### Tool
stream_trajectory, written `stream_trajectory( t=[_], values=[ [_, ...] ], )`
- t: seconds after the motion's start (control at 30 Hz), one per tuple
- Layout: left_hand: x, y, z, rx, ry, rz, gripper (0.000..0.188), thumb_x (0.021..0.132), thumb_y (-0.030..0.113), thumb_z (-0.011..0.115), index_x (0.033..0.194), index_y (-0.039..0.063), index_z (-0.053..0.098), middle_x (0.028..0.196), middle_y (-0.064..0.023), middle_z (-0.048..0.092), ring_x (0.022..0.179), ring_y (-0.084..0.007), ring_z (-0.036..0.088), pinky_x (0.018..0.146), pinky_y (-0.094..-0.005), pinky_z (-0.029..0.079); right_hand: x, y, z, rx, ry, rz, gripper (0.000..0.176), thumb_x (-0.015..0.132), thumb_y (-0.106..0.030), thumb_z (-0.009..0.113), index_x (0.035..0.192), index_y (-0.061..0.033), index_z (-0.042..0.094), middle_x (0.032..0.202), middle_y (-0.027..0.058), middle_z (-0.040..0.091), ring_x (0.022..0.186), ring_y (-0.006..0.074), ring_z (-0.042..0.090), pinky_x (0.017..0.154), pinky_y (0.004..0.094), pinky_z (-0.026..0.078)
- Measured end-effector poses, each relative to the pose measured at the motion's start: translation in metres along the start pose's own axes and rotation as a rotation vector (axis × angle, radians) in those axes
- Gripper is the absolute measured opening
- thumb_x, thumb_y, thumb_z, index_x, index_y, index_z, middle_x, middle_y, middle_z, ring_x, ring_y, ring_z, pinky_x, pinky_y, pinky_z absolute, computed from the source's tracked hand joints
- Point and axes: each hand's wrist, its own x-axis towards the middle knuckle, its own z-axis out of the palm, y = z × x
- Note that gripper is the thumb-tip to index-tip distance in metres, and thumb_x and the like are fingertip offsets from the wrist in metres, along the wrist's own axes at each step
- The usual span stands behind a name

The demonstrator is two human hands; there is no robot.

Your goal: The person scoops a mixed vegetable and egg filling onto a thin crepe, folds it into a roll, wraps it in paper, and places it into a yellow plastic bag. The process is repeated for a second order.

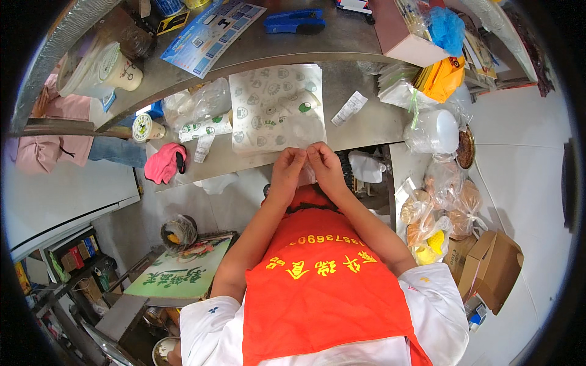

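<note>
My left hand [288, 172] and my right hand [326, 167] meet at the front edge of the steel counter, fingertips pinching a thin clear plastic bag [306, 130]. Part of the bag lies over a stack of printed wrapping paper [256, 107], and part hangs below my fingers. Left of the stack is a wrapped roll [207, 127] in the same kind of paper, with a printed slip [203, 147] against it. A second slip [349, 108] lies to the right of the stack. A pink cloth item [165, 163] rests at the counter's left edge.
A raised shelf [348, 43] carries a blue stapler [294, 21] and a printed sheet [213, 36]. A lidded cup [147, 127] stands at left. White bowls in plastic [432, 131], bagged food [444, 183] and an open cardboard box [492, 270] are at right. Someone in pink [50, 151] is at far left.
</note>
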Motion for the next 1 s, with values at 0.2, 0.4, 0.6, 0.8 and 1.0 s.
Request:
stream_trajectory(
  t=[0.2,0.4,0.6,0.8,1.0],
  values=[
    [0.008,-0.002,-0.027,-0.699,0.273,-0.005,0.009,0.101,0.019,0.059,0.101,0.011,0.055,0.093,-0.004,0.064,0.09,-0.0179,0.061,0.082,-0.0342,0.049,0.011,0.007,-0.02,0.849,0.274,0.237,0.019,0.106,-0.018,0.046,0.093,-0.0094,0.056,0.088,0.0014,0.061,0.084,0.0149,0.059,0.08,0.0298,0.048],
    [0.018,0.011,-0.049,-0.893,0.347,-0.05,0.005,0.102,0.016,0.055,0.1,0.013,0.052,0.089,-0.0045,0.062,0.08,-0.0169,0.06,0.076,-0.037,0.052,0.024,0.066,-0.07,1.032,0.226,0.319,0.02,0.104,-0.022,0.045,0.089,-0.0115,0.052,0.087,0.0024,0.056,0.085,0.0178,0.058,0.079,0.0347,0.049],
    [0.007,0.024,-0.025,0.016,0.256,0.173,0.008,0.103,0.016,0.053,0.1,0.01,0.049,0.079,-0.0021,0.055,0.064,-0.0083,0.05,0.057,-0.0237,0.045,0.018,0.05,-0.052,-0.252,0.312,-0.158,0.04,0.092,-0.02,0.07,0.124,-0.0017,0.054,0.119,0.0136,0.06,0.113,0.0267,0.058,0.098,0.042,0.044],
    [-0.002,0.033,-0.01,0.625,-0.012,0.217,0.025,0.097,0.023,0.063,0.112,0.007,0.051,0.077,-0.0063,0.062,0.065,-0.0176,0.058,0.061,-0.0312,0.048,0.021,0.058,-0.057,-0.414,-0.011,-0.202,0.03,0.088,-0.011,0.069,0.115,-0.0065,0.059,0.079,0.0138,0.061,0.074,0.0261,0.062,0.067,0.0369,0.049],
    [0.03,0.033,-0.072,1.067,-0.03,0.332,0.05,0.088,0.028,0.072,0.129,0.005,0.054,0.111,-0.0165,0.067,0.1,-0.0338,0.065,0.087,-0.0405,0.051,0.013,0.048,-0.11,-0.635,0.016,0.334,0.031,0.089,-0.014,0.068,0.117,-0.0068,0.059,0.081,0.0115,0.064,0.071,0.0172,0.06,0.068,0.033,0.049]
  ],
)
